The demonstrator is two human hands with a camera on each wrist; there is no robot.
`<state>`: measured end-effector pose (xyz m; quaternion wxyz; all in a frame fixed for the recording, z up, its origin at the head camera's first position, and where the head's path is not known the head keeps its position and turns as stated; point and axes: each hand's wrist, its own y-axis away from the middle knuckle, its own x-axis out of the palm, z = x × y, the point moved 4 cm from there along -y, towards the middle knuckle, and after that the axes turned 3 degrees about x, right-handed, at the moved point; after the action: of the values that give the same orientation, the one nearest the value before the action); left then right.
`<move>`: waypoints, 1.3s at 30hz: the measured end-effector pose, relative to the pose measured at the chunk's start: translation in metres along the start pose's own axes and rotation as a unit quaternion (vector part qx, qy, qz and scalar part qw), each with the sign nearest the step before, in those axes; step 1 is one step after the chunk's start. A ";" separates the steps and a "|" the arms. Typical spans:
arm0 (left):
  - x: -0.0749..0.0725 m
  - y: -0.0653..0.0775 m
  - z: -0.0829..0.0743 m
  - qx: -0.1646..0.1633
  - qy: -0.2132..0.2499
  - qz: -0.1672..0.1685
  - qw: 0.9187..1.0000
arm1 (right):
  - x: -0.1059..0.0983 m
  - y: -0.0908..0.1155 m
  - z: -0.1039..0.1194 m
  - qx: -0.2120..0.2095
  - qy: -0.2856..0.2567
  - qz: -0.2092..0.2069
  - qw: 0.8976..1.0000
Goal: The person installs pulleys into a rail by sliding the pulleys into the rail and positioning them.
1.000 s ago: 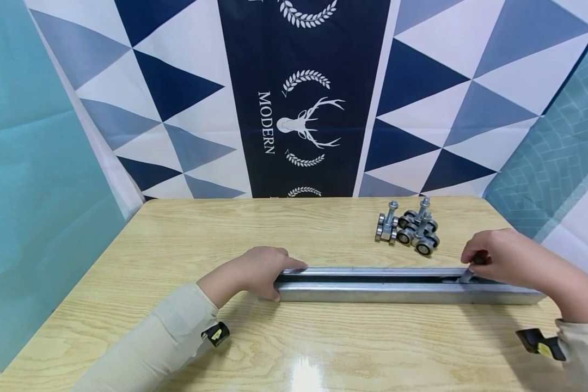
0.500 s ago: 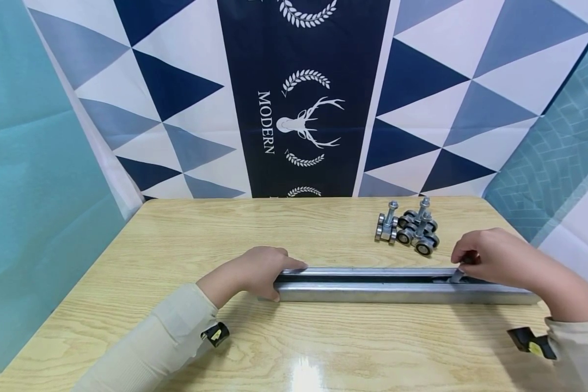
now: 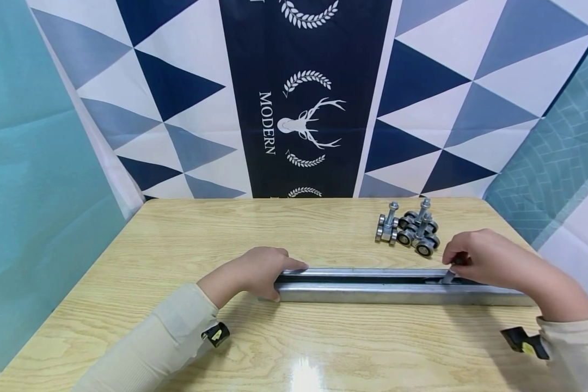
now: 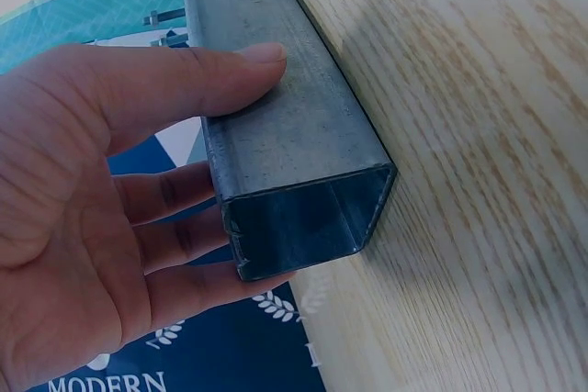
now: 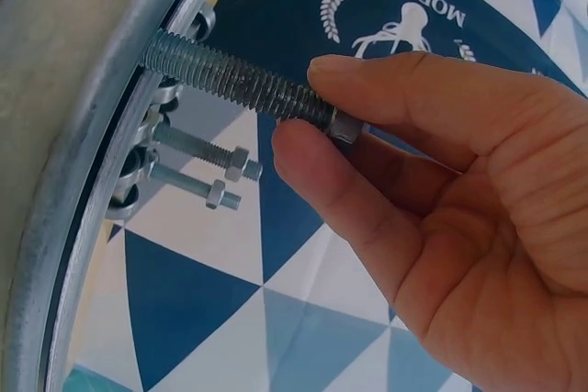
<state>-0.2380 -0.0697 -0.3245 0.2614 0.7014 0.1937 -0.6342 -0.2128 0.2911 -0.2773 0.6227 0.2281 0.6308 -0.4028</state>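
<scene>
A long galvanized steel track (image 3: 372,295) lies crosswise on the table, a slot running along its top. My left hand (image 3: 259,272) grips its left end, thumb on the near face and fingers on the far side; the left wrist view shows the square, hollow end of the track (image 4: 303,135). Toward the right end, my right hand (image 3: 492,264) pinches the threaded bolt (image 5: 234,80) of a roller trolley near its nut, between thumb and fingers. The bolt stands up out of the slot, tilted in the head view; its lower part is hidden inside the track.
Behind the track at the right stand more roller trolleys: one (image 3: 387,224) by itself, and two bunched together (image 3: 423,239), bolts pointing up. The wooden table (image 3: 201,234) meets a patterned cloth backdrop (image 3: 308,125) at its far edge.
My right hand has slid left along the track, carrying the trolley bolt along the slot. My left hand has kept its grip on the left end.
</scene>
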 end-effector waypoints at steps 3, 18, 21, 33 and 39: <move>0.000 0.000 0.000 0.000 0.000 0.000 1.000 | 0.001 -0.002 0.002 -0.001 -0.006 0.004 1.000; 0.000 0.000 0.000 0.005 -0.006 -0.001 1.000 | 0.003 -0.008 0.014 -0.018 -0.008 0.011 1.000; 0.000 0.000 0.000 0.006 -0.005 -0.003 1.000 | 0.004 -0.009 0.015 -0.021 -0.006 0.006 1.000; 0.001 0.000 0.001 0.005 0.002 0.003 1.000 | 0.004 -0.013 0.023 -0.045 -0.008 0.001 0.999; 0.001 0.000 0.001 0.007 0.004 0.001 1.000 | 0.005 -0.016 0.028 -0.060 -0.012 -0.005 0.998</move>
<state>-0.2388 -0.0702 -0.3251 0.2568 0.7057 0.1893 -0.6326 -0.2094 0.2589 -0.2757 0.6404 0.1824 0.6476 -0.3704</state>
